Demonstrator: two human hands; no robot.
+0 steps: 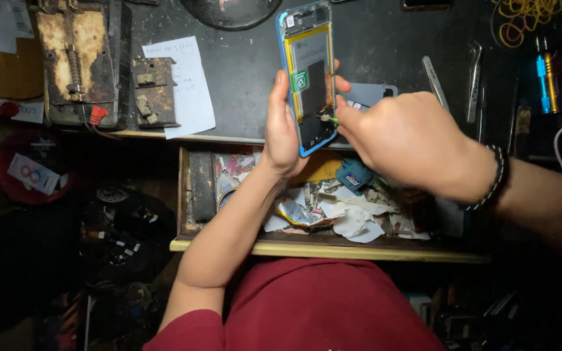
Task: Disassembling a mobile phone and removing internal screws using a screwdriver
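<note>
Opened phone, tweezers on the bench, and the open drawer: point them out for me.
Opened phone [308, 78]: head view, on the exposed inside, held by the left hand [281, 133].
Tweezers [473, 81]: head view, on the metal shaft.
Open drawer [326, 249]: head view, on its wooden front rim.

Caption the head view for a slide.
Left hand holds an opened blue phone upright over the bench while right hand works a small tool at its lower end, above a cluttered drawer.
</note>
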